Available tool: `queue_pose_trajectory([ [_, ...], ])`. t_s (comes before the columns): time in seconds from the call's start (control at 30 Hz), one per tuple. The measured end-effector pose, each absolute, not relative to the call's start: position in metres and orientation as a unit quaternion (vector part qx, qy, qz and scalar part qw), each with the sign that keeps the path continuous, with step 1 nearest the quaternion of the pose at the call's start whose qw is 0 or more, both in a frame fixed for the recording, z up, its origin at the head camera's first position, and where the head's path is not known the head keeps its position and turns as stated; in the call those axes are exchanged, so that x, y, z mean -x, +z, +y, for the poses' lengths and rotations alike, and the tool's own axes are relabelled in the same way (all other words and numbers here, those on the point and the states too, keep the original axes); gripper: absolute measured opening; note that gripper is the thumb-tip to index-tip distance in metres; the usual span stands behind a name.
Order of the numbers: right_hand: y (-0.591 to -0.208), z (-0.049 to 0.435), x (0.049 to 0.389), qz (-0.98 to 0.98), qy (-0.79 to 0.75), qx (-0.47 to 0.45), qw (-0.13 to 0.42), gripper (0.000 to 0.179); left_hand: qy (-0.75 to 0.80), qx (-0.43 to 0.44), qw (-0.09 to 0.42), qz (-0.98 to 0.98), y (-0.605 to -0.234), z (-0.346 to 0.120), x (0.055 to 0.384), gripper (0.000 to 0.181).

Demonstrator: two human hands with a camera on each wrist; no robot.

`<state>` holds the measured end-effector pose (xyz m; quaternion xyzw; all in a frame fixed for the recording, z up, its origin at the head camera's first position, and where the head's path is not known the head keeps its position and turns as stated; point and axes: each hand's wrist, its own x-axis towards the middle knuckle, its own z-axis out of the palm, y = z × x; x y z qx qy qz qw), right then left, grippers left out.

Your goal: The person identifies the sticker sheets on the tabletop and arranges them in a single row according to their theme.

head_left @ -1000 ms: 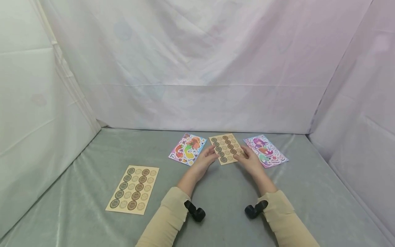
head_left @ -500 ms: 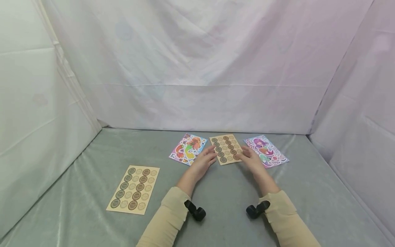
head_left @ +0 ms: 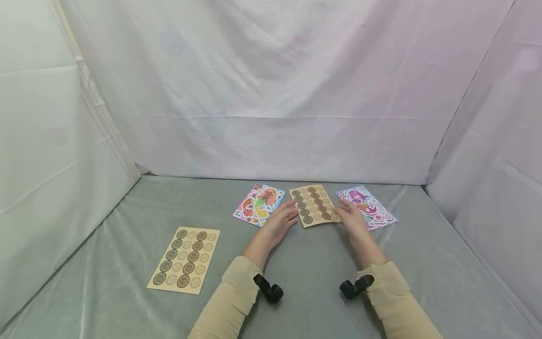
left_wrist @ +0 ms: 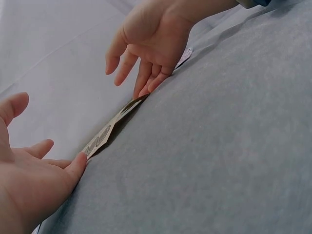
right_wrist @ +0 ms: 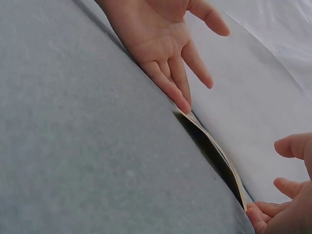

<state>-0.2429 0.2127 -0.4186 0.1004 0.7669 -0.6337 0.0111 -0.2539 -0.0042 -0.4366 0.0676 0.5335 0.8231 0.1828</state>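
Note:
A tan sheet of round stickers lies at the back middle of the table, between both hands. My left hand has its fingertips at the sheet's left edge, thumb held away. My right hand touches the right edge with fairly straight fingers, thumb raised. In the left wrist view the sheet bows between the left fingers and the right hand. Seen from the right wrist, a dark gap shows under the sheet's near edge.
A mermaid sticker sheet lies left of the middle one, and a purple-haired mermaid sheet lies to the right, partly behind the right hand. Another tan sheet of round stickers rests at front left. White curtains enclose the grey tabletop.
My right hand has shifted slightly to the right, from over the sheet's lower right corner to its edge. That side of the sheet now bows up a little. The left hand stays nearly still.

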Motion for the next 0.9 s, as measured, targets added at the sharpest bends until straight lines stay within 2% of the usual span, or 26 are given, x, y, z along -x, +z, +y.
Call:
queue_pose_trajectory([
  [0.4, -0.4176, 0.2143, 0.2438, 0.755, -0.642, -0.131, 0.015, 0.058, 0.832, -0.064, 0.187, 0.518, -0.4346, -0.0038, 0.2536, 0.059],
  [0.73, -0.4202, 0.2158, 0.2428, 0.774, -0.620, -0.131, 0.007, 0.057, 0.830, -0.040, 0.147, 0.536, -0.4377, -0.0017, 0.2532, 0.053],
  [0.9, -0.4214, 0.2152, 0.2412, 0.809, -0.575, -0.124, -0.015, 0.057, 0.825, -0.016, 0.131, 0.549, -0.4392, -0.0012, 0.2531, 0.051],
])
